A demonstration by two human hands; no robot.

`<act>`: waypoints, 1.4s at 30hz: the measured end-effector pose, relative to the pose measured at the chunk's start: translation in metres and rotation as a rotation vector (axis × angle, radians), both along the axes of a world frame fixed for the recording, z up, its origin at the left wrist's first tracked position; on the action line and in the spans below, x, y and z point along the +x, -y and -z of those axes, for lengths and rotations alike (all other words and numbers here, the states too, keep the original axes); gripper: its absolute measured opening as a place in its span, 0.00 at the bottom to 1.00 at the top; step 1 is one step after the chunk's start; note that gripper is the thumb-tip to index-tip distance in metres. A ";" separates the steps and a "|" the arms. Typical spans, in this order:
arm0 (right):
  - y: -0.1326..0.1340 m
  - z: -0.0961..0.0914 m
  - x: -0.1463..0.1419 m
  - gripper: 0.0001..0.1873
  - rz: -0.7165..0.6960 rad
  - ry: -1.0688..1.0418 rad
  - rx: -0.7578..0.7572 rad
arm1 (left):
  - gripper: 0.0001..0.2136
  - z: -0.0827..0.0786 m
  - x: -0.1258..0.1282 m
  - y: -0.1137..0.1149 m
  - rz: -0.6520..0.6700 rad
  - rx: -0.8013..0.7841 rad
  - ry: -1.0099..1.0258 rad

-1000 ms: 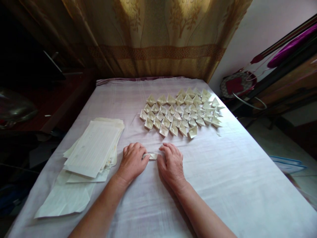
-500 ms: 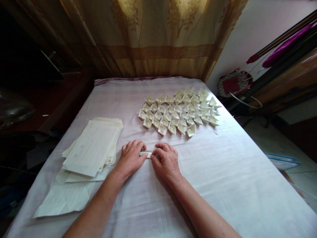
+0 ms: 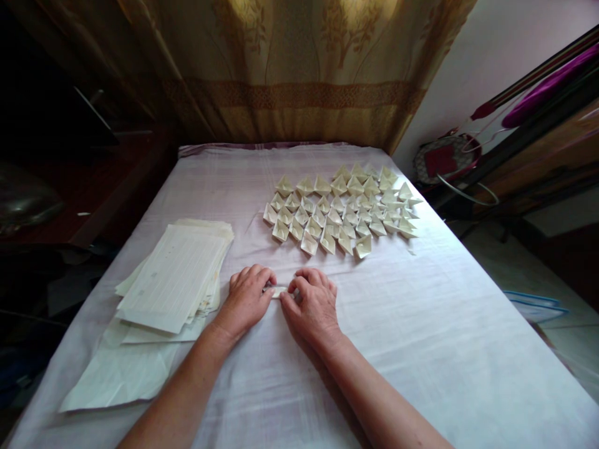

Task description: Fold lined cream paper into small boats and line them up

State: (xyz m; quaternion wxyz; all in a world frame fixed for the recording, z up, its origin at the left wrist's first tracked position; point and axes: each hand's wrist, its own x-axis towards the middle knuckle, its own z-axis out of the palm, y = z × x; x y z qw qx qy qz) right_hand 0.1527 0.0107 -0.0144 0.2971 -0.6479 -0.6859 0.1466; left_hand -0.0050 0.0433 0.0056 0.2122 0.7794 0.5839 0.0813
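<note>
A small, narrow strip of folded paper lies on the sheet between my hands. My left hand grips its left end with thumb and curled fingers. At the right end, my right hand pinches the strip, its thumb pressed near the middle. Both ends of the strip are hidden under my fingers. Beyond my hands, several folded paper boats stand close together in rows. To the left of my left hand is a pile of paper sheets, the top ones printed with faint lines.
A white sheet covers the bed or table under everything. Behind it hangs a gold-brown curtain. A dark red table stands at the left. On the right are a patterned bag and a blue-edged item near the floor.
My right thumb has slid left along the folded strip, toward its middle. My left hand keeps nearly the same place and grip. The view has shifted slightly.
</note>
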 end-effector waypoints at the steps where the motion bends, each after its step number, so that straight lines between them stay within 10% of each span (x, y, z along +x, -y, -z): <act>1: 0.000 0.000 0.000 0.03 0.000 0.003 -0.002 | 0.05 0.000 0.000 0.000 -0.002 0.002 0.001; 42: -0.003 -0.002 0.014 0.03 -0.081 0.008 -0.070 | 0.07 -0.012 -0.006 -0.011 0.122 -0.084 -0.059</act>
